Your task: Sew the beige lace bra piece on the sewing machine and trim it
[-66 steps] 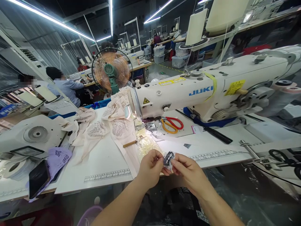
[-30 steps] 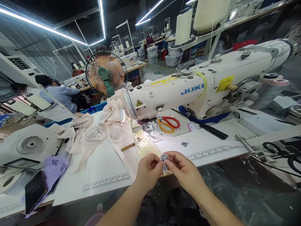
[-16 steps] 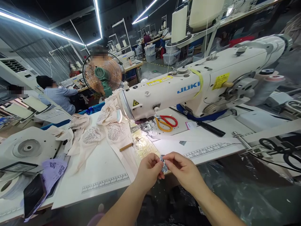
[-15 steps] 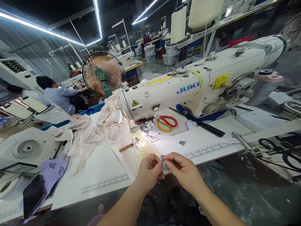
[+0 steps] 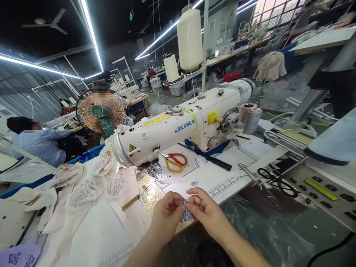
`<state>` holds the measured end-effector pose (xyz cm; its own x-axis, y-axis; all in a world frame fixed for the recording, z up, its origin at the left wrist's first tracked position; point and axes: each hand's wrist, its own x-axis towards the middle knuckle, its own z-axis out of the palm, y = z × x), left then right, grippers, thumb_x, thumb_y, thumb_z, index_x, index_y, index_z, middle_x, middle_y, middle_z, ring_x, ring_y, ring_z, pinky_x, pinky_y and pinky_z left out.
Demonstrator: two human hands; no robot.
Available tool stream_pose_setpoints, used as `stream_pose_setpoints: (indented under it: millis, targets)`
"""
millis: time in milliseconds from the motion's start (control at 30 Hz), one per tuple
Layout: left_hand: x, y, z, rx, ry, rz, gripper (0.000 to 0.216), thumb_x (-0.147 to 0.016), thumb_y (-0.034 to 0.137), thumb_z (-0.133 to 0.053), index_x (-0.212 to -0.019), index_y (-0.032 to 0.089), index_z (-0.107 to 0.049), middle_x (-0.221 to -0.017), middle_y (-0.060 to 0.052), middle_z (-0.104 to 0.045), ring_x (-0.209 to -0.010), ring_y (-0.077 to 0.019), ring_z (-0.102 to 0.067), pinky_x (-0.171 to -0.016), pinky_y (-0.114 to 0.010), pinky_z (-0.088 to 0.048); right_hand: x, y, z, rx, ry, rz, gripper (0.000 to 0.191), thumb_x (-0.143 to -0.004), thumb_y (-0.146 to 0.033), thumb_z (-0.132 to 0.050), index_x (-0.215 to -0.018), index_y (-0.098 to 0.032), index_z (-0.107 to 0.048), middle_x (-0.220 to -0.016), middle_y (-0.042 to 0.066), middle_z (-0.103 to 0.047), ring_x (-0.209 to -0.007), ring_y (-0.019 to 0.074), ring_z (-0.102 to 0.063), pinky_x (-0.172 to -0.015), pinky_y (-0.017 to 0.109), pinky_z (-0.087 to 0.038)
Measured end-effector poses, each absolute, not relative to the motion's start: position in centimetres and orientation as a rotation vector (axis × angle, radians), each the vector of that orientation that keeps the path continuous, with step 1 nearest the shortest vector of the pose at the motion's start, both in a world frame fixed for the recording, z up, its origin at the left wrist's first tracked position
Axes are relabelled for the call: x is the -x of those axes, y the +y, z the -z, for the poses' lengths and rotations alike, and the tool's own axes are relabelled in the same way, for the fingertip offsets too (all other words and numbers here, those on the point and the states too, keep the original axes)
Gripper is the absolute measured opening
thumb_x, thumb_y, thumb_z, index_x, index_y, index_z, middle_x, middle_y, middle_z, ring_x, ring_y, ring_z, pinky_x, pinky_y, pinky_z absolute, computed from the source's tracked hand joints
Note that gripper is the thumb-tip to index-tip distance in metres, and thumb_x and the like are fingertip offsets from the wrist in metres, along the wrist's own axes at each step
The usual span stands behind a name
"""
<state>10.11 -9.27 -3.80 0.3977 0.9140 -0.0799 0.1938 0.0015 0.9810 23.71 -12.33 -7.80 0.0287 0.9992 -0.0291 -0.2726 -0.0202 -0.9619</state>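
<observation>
Close together at the table's front edge, both hands pinch a small blue-grey and white patterned piece [image 5: 187, 215]; its exact kind I cannot make out. My left hand [image 5: 167, 215] grips its left side between thumb and fingers. My right hand [image 5: 204, 209] has thumb and fingertips on its upper right side. Just beyond them is the white JUKI sewing machine [image 5: 167, 135], its lamp lighting the shiny yellowish plate [image 5: 150, 198] below the head. Light beige lace garment pieces [image 5: 116, 183] lie left of that plate.
Scissors with red and yellow handles [image 5: 175, 163] rest on the machine bed. A black-handled tool [image 5: 219, 162] lies to their right, and black scissors [image 5: 278, 181] hang at the table's right end. A fan [image 5: 101, 111] stands behind, near a person in a striped shirt [image 5: 41, 144].
The view has swung to the right, so the machine and table appear further left. Both hands still hold the patterned piece, and the right hand's fingers have shifted on it.
</observation>
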Motion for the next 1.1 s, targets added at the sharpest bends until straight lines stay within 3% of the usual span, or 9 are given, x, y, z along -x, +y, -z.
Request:
stream_pose_setpoints:
  millis: [167, 333, 500, 633, 733, 967, 1100]
  targets:
    - [-13.2, -6.7, 3.0, -1.9, 0.984, -0.592, 0.008, -0.073, 0.022, -0.054, -0.072, 0.016, -0.06, -0.065, -0.002, -0.057, -0.059, -0.0116, -0.052, -0.055, -0.022, -0.04, -26.6, -11.5, 8.4, 1.034, -0.814, -1.3, 0.037, -0.069, -0.053, -0.064, -0.071, -0.017, -0.054, -0.052, -0.005, -0.048, -0.049, 0.0084, -0.041, -0.049, 0.022, -0.033]
    - [-17.8, -1.1, 2.6, -1.949, 1.048, -0.464, 0.011, -0.08, 0.021, -0.046, -0.077, 0.016, -0.055, -0.07, -0.002, -0.06, -0.059, -0.0136, -0.058, -0.055, -0.023, -0.044, -31.1, -11.5, 8.3, 1.124, -0.686, -1.057, 0.039, -0.062, -0.053, -0.07, -0.07, -0.017, -0.056, -0.052, -0.004, -0.048, -0.049, 0.0092, -0.041, -0.046, 0.022, -0.032]
    - [-22.4, 3.0, 3.0, -2.479, 1.31, -0.253, 0.014, -0.076, 0.018, -0.056, -0.088, 0.013, -0.061, -0.101, -0.017, -0.06, -0.093, -0.0307, -0.058, -0.075, -0.036, -0.043, -33.4, -12.7, 8.2, 1.182, -0.67, -0.944, 0.036, -0.065, -0.051, -0.069, -0.07, -0.017, -0.058, -0.055, -0.002, -0.05, -0.05, 0.0102, -0.042, -0.046, 0.023, -0.034]
    - [-24.5, 3.9, 3.2, -2.454, 1.391, -0.131, 0.02, -0.068, 0.018, -0.066, -0.086, 0.01, -0.061, -0.105, -0.023, -0.056, -0.093, -0.037, -0.058, -0.073, -0.039, -0.044, -33.6, -13.5, 8.4, 1.223, -0.707, -0.921, 0.035, -0.066, -0.051, -0.067, -0.07, -0.017, -0.058, -0.055, -0.001, -0.05, -0.05, 0.0112, -0.043, -0.046, 0.024, -0.037]
    - [-24.9, 4.1, 3.3, -2.423, 1.406, -0.108, 0.023, -0.065, 0.014, -0.066, -0.086, 0.01, -0.06, -0.106, -0.022, -0.056, -0.088, -0.0352, -0.059, -0.07, -0.038, -0.044, -33.6, -13.8, 8.5, 1.255, -0.737, -0.922, 0.035, -0.069, -0.052, -0.064, -0.072, -0.017, -0.058, -0.057, 0.0, -0.051, -0.051, 0.0116, -0.044, -0.047, 0.025, -0.038]
    - [-21.9, 2.3, 3.3, -2.3, 1.329, -0.314, 0.01, -0.073, 0.011, -0.056, -0.081, 0.017, -0.054, -0.077, -0.004, -0.06, -0.075, -0.0185, -0.058, -0.066, -0.028, -0.045, -33.5, -13.2, 8.0, 1.327, -0.821, -0.789, 0.034, -0.072, -0.052, -0.06, -0.076, -0.018, -0.06, -0.059, 0.0, -0.054, -0.055, 0.0135, -0.049, -0.052, 0.026, -0.04]
    - [-18.1, -1.0, 2.1, -1.79, 1.135, -0.453, 0.005, -0.072, 0.014, -0.058, -0.075, 0.015, -0.054, -0.065, 0.001, -0.055, -0.062, -0.0119, -0.058, -0.063, -0.025, -0.049, -32.2, -12.5, 7.1, 1.338, -0.916, -0.711, 0.032, -0.074, -0.05, -0.058, -0.078, -0.019, -0.062, -0.064, 0.002, -0.058, -0.057, 0.0149, -0.052, -0.055, 0.027, -0.044]
